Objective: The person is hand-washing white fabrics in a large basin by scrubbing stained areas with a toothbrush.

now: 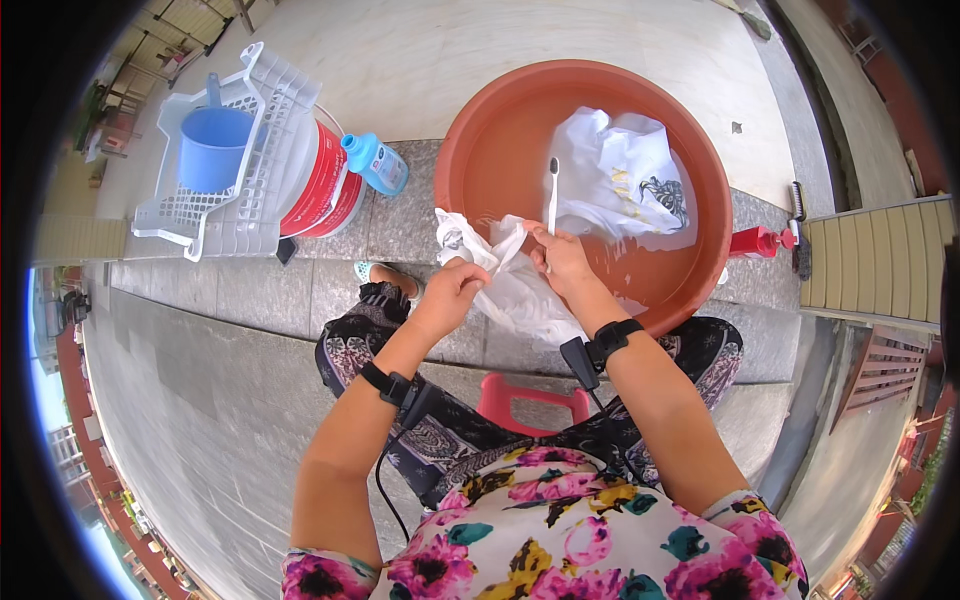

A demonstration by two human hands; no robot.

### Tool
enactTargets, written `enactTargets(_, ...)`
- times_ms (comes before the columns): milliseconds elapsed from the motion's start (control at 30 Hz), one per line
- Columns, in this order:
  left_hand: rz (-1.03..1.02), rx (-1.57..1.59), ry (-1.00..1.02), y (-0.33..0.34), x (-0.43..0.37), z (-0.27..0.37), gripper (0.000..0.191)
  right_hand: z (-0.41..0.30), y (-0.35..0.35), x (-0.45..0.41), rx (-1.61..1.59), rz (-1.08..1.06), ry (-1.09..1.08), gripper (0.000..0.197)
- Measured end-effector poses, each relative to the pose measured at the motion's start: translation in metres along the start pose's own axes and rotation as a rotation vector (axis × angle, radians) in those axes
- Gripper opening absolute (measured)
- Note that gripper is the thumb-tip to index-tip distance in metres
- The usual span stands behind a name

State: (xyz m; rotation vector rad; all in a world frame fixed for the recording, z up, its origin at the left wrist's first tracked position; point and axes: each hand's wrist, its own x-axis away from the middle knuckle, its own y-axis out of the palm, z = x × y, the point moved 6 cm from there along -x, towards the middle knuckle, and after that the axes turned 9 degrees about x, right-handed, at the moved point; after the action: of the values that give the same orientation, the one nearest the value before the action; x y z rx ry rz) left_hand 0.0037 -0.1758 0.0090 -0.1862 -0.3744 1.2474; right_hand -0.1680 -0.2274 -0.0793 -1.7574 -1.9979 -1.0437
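Observation:
Wet white fabric point(517, 300) hangs over the near-left rim of a round terracotta-coloured plastic basin point(487, 127). Pinched between the fingers of my left hand point(452, 292) is a fold of this fabric. My right hand point(561, 259) holds a white toothbrush point(553, 199) with dark bristles, its head pointing up and away from me. The right fingertips also touch the fabric. In the basin's water floats a second white cloth point(615, 172) with a dark printed figure and yellowish lettering.
Left of the basin stands a red-and-white bucket point(322, 187), topped by a grey plastic crate point(255, 142) holding a blue dipper point(214, 146). A blue bottle point(379, 165) is beside it. On the right are a red pump bottle point(757, 241) and a brush point(798, 202). A pink stool point(499, 405) shows between the knees.

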Motion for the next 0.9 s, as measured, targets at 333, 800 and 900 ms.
enactTargets(333, 0.358, -0.048, 0.162, -0.032, -0.036, 0.010, 0.023, -0.066, 0.041, 0.033, 0.115, -0.224, -0.216, 0.022)
enactTargets(800, 0.298, 0.605, -0.322, -0.033, -0.040, -0.030, 0.012, -0.045, 0.040, 0.023, 0.237, -0.218, -0.173, 0.020)
enactTargets(900, 0.164, 0.511, -0.223, -0.025, -0.054, -0.003, 0.011, -0.064, 0.044, 0.023, 0.224, -0.249, -0.196, 0.020)
